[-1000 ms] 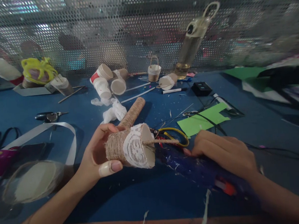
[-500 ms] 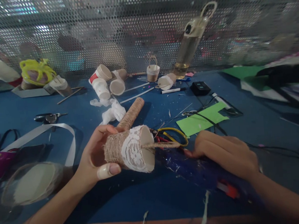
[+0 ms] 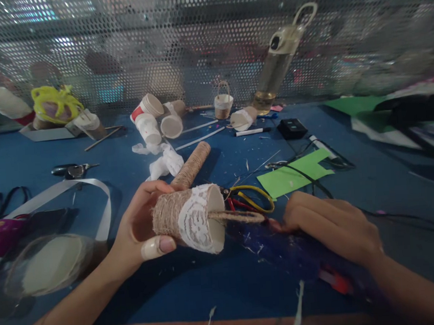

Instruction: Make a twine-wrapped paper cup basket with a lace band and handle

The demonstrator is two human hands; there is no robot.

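Note:
My left hand (image 3: 142,226) is wrapped round a paper cup (image 3: 189,218) covered in jute twine and white lace, held on its side with the mouth facing right. A twine-wrapped strip (image 3: 237,216) sticks out of the cup's rim to the right. My right hand (image 3: 331,224) is closed over a dark blue glue gun (image 3: 299,255) lying on the blue table (image 3: 228,289), its nozzle end close to the strip. Yellow-handled scissors (image 3: 250,197) lie just behind the strip.
A roll of jute twine (image 3: 193,165), crumpled white tissue (image 3: 165,163), paper cups (image 3: 151,117), a small basket cup (image 3: 223,103), a bottle (image 3: 277,60), green paper (image 3: 294,172), cables (image 3: 313,176), grey scissors (image 3: 72,168), white ribbon (image 3: 57,192). A perforated metal screen (image 3: 194,36) closes off the back.
The cup has tilted slightly and dropped a little in my left hand. My right hand has slid a little to the right and down on the glue gun.

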